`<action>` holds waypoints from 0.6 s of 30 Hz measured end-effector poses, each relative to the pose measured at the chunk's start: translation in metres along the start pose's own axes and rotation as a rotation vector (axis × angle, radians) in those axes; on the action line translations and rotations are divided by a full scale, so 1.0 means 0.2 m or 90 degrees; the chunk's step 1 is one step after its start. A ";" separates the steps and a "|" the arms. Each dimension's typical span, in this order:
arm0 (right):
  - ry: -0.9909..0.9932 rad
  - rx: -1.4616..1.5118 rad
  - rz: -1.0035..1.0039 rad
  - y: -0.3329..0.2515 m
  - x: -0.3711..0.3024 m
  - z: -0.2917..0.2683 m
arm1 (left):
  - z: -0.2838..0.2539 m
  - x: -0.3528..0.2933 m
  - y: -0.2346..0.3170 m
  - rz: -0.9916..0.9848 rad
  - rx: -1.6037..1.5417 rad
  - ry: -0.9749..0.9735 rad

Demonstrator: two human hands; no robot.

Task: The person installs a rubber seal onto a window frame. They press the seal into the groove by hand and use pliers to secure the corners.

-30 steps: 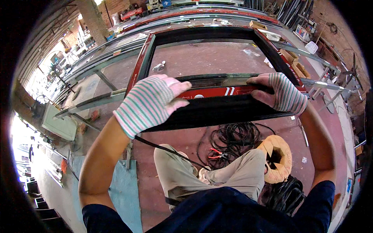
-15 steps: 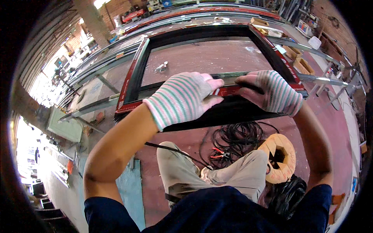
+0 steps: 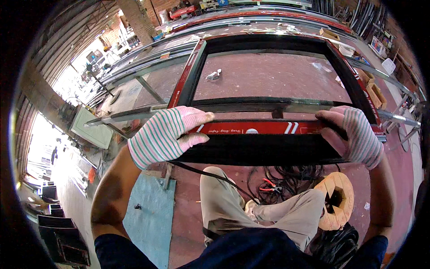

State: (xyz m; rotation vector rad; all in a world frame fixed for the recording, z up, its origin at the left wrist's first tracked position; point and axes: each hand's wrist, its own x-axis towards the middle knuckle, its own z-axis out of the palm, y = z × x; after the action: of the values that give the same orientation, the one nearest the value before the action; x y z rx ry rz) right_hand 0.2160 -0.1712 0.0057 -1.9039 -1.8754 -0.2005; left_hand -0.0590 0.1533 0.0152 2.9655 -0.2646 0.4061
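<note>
- Firstly, at far left, one pale green panel (image 3: 92,127) leans, tilted.
- One blue-green mat (image 3: 150,215) lies flat on the reddish floor (image 3: 186,242).
- One left hand (image 3: 168,134), in a striped glove, is closed on the frame's near side, fingers at its inner edge, thumb lower.
- One black strip (image 3: 215,175) slants down from beneath that hand toward the feet.
- One four-sided red-and-black frame (image 3: 268,127) stands beyond two bent knees, one metal bar (image 3: 134,114) passing beneath it.
- One pair of red-handled pliers (image 3: 271,186) lies at one tangle of black cord (image 3: 295,172).
- One tan roll (image 3: 338,201) sits just beside the right knee, one black bundle (image 3: 335,246) nearer.
- One right hand (image 3: 356,134), gloved alike, grips the same near side between fingers and thumb.
</note>
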 end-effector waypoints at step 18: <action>-0.007 0.010 -0.007 0.02 0.04 0.03 | 0.10 0.21 0.11 0.075 0.092 -0.014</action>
State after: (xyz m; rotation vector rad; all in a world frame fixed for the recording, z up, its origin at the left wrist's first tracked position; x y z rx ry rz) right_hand 0.2190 -0.1619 0.0023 -1.8892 -1.8892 -0.1777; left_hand -0.0181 0.1223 0.0109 3.1078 -0.4307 0.4239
